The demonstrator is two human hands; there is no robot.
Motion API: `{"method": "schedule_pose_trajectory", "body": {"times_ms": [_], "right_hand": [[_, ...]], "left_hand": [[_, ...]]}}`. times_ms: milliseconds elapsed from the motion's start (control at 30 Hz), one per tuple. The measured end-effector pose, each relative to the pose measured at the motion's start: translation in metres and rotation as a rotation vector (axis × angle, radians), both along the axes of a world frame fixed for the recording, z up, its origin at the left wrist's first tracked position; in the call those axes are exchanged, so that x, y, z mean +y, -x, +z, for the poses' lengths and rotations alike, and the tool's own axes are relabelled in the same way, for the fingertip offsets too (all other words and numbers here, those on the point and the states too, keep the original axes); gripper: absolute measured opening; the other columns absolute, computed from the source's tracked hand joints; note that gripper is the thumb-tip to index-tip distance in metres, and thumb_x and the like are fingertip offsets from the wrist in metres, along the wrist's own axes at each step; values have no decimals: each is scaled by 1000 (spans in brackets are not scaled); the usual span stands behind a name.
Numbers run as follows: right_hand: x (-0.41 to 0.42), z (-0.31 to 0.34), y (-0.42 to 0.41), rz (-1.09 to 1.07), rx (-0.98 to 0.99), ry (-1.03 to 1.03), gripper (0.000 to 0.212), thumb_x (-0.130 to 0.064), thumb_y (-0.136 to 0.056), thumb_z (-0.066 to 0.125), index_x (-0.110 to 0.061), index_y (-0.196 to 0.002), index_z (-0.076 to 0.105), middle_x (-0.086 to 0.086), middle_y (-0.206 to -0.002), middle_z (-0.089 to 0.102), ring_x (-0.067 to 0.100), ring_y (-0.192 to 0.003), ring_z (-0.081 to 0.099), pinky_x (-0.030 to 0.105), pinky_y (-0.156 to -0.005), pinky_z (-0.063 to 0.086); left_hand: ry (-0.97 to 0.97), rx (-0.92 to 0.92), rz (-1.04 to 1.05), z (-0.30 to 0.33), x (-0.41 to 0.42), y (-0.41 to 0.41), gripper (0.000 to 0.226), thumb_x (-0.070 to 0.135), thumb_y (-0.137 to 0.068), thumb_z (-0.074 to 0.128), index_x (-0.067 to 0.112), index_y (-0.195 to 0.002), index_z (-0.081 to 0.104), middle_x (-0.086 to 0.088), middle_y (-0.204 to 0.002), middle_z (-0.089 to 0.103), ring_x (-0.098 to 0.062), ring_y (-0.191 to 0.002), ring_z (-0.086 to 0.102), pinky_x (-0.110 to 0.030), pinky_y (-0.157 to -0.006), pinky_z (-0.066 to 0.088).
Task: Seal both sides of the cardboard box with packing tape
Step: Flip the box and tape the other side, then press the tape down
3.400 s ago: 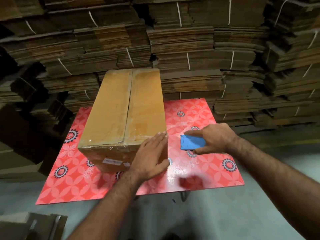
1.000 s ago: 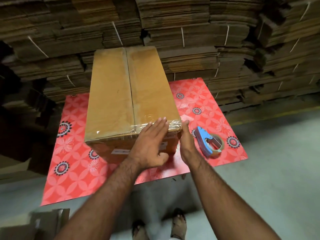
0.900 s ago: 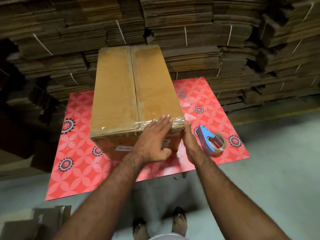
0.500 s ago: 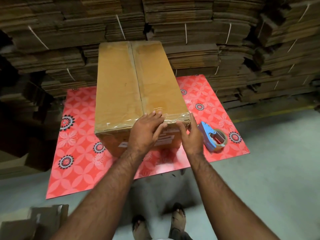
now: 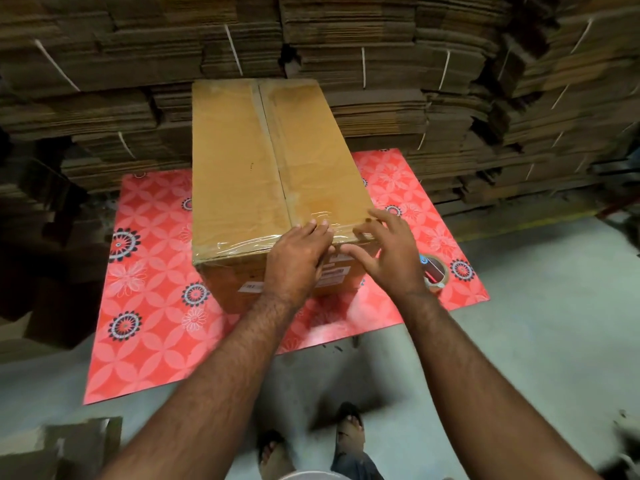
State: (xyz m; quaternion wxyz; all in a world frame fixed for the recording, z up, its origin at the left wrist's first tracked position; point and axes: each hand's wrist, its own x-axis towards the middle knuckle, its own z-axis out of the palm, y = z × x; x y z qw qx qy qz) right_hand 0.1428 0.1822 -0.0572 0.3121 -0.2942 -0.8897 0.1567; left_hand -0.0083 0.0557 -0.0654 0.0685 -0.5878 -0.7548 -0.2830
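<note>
A long brown cardboard box (image 5: 242, 161) stands on a red flowered table (image 5: 152, 306). Clear tape runs along its top seam and across its near top edge (image 5: 235, 245). My left hand (image 5: 296, 261) lies flat over the near edge, fingertips pressing the tape on top. My right hand (image 5: 388, 252) is beside it at the near right corner, fingers spread and touching the taped edge. The blue tape dispenser (image 5: 434, 271) with its roll lies on the table just right of my right hand, partly hidden by it.
Bundled stacks of flat cardboard (image 5: 381, 64) fill the wall behind and to both sides of the table. Grey concrete floor (image 5: 536, 341) lies around it. A cardboard piece (image 5: 69, 448) sits at the lower left. My feet (image 5: 311, 445) stand below the table's front edge.
My right hand let go of the tape dispenser, left it on the table and came up onto the box's near right corner. My left hand slid a little along the taped edge.
</note>
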Motion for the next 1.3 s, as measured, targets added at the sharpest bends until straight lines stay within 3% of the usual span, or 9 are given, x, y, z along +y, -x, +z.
{"method": "schedule_pose_trajectory", "body": {"times_ms": [167,467,633,800,1000,1133,1200,1267,1300], "right_hand": [[23,7,5,128,-129,-71,44,-54,-80,68,-10,-89,66,2,-89,65,28,-83,56,37,-75,42],[21,17,-20,166,-120,-22,33,-9,-84,64,-6,-117,69,9,-114,72,31,-104,66,43,-92,53],[-37,7,11,48,-483,-118,83,-19,-72,63,0,-148,38,18,-155,38,32,-145,32,49,-120,23],[-37,-1,3,43,-614,-159,104,-28,-69,63,0,-156,14,18,-164,12,30,-152,9,44,-123,8],[-14,15,3,-24,-37,769,73,-35,-102,41,-5,-158,4,8,-166,-2,16,-152,-1,26,-122,2],[1,-1,5,-62,179,1028,60,-52,-100,34,-27,-155,33,-6,-158,36,5,-141,36,32,-120,24],[12,-7,1,4,241,1099,52,-56,-100,34,-29,-139,55,-13,-133,62,-5,-113,60,19,-101,45],[19,-10,-2,54,245,1099,47,-52,-106,27,-28,-120,66,-23,-108,69,-17,-87,63,4,-77,45],[21,-7,-2,87,257,1084,51,-57,-104,24,-31,-125,63,-29,-113,64,-21,-90,58,2,-80,42]], "left_hand": [[43,-31,-52,4,-4,6,31,18,-93,65,12,-123,69,-9,-133,65,-28,-124,61,-46,-106,48],[125,-46,12,17,-30,19,55,6,-84,72,16,-136,60,-4,-145,54,-25,-138,47,-40,-121,23],[11,-14,117,3,-38,19,42,3,-82,74,10,-123,68,-12,-132,65,-33,-125,59,-52,-112,37],[32,-16,145,-1,-35,16,47,2,-82,72,12,-127,66,-10,-134,64,-30,-129,57,-50,-115,35],[172,-68,124,12,-17,-9,71,29,-82,54,19,-151,41,0,-157,37,-20,-149,29,-48,-124,16],[240,-141,-19,16,18,-44,80,16,-71,52,13,-151,42,-4,-158,37,-20,-149,28,-42,-125,8],[248,-166,11,18,21,-44,82,7,-72,58,16,-152,39,-1,-159,35,-16,-150,25,-40,-126,6],[281,-141,34,22,21,-45,87,4,-73,61,19,-154,34,3,-161,31,-13,-150,23,-41,-126,7],[298,-123,49,24,24,-49,90,5,-72,62,20,-155,32,3,-161,29,-14,-151,22,-43,-126,7]]}}
